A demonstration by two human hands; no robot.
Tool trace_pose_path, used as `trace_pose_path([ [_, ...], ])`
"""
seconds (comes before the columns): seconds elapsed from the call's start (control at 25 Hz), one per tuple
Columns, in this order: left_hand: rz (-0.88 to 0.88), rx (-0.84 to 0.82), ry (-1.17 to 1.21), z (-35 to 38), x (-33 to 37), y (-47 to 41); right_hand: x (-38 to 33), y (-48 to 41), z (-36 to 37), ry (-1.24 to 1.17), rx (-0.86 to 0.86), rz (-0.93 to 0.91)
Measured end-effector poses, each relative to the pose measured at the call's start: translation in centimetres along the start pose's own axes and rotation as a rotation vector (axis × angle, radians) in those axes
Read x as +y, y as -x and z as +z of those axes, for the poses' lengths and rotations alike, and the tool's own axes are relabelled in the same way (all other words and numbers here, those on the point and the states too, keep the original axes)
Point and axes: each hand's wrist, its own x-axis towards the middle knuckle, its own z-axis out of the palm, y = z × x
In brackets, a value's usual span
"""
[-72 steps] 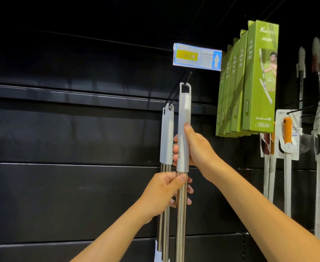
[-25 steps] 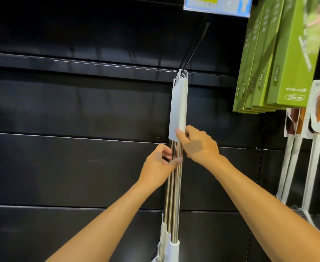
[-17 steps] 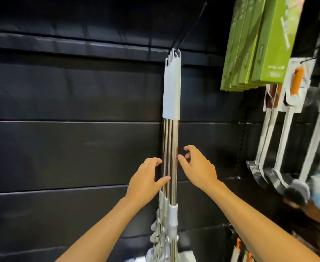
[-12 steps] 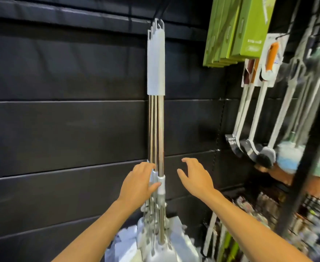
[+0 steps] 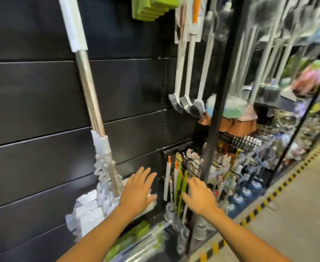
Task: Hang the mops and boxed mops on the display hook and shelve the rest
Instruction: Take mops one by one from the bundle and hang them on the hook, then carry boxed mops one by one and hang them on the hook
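Mops hang in a bunch at the left of the frame. Their handles run up past the top edge, so the hook is out of sight, and their white heads sit low at left. Green boxes hang at top centre. Left hand is empty, fingers straight and slightly spread, just beside the heads; I cannot tell whether it touches them. Right hand is empty too, fingers loosely spread, in front of upright brushes. Hanging looks done here. Wrapped green packs at bottom centre are probably yet to be shelved.
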Motion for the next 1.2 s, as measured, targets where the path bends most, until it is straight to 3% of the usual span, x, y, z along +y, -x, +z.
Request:
trace_pose_path([
  [0.24, 0.175, -0.146, 0.041, 6.1, 17.7, -3.2, 16.5, 9.8, 0.1, 0.019, -0.085, 0.201],
  [0.48, 0.431, -0.241, 0.102, 10.5, 36.5, -7.6, 32.4, 19.5, -2.8, 0.001, -0.045, 0.468],
  [0.72, 0.650, -0.283, 0.150, 13.6, 51.0, -12.2, 44.0, 26.9, -5.6, -0.013, 0.020, 0.744],
  [0.96, 0.785, -0.334, 0.252, 17.6, 62.7, -19.6, 54.4, 28.8, -7.1, -0.035, 0.056, 0.977],
  [1.2, 0.961, -0.367, 0.215, 22.9, 71.9, -31.3, 65.6, 24.8, -10.2, -0.045, 0.085, 1.115],
])
